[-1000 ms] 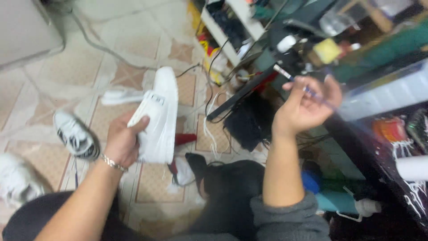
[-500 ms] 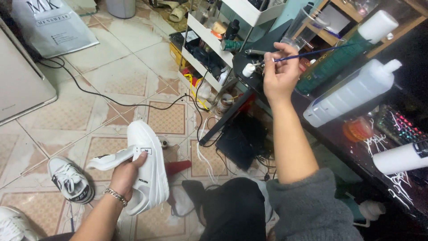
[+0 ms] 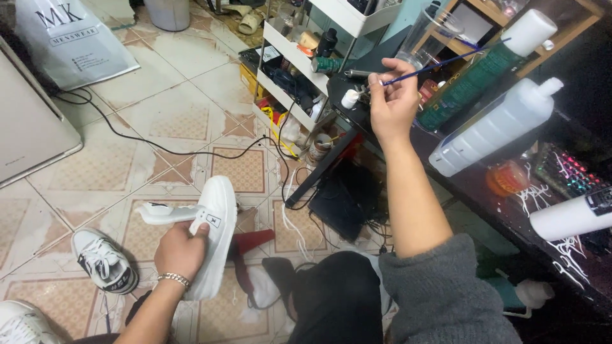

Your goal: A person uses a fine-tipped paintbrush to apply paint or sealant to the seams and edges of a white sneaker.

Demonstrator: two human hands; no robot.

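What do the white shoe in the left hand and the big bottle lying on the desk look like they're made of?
The white shoe looks like smooth leather or a synthetic version, matte with a thick rubbery-looking sole; the look alone cannot settle which. The big bottle appears to be translucent, milky plastic with a faint sheen, lying on its side on the dark desk.

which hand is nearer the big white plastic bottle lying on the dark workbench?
Right. The right hand, holding a thin blue brush, is raised just left of the white bottle. The left hand is low over the floor, gripping a white sneaker.
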